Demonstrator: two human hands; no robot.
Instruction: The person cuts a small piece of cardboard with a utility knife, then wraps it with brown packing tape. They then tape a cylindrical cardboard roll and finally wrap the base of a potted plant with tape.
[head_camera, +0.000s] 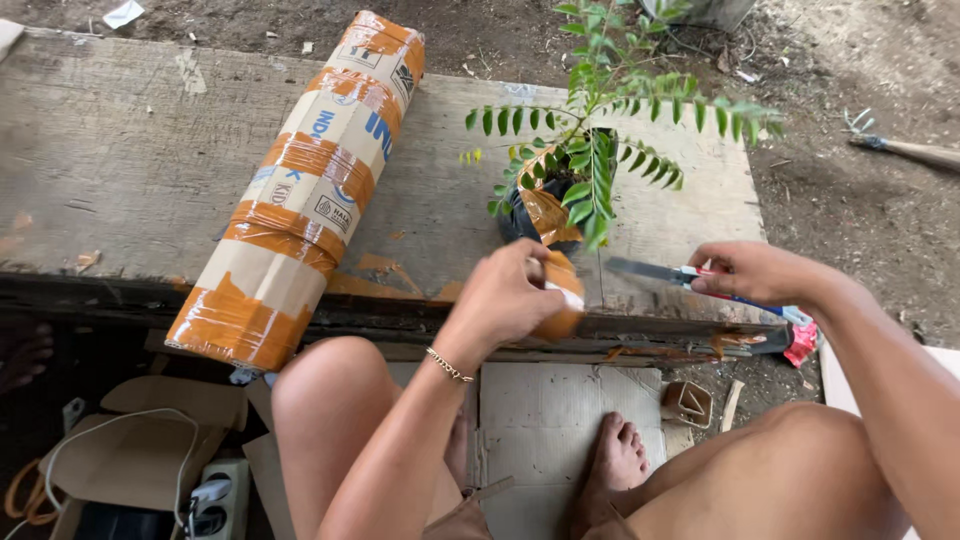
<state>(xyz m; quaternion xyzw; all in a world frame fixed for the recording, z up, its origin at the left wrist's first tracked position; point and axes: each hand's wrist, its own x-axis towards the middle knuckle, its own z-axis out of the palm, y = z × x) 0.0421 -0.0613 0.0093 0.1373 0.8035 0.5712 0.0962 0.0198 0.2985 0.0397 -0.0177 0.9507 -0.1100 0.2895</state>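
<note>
Tape roll (558, 298), brown, gripped by left hand (505, 298); right hand (755, 272) fingers clasp scissors (660, 271) beside long tape-banded cardboard package (305, 185).

Soft, even daylight fills the scene; shadows are weak, the space under the tabletop (120, 150) is dark, edges bend slightly.
</note>
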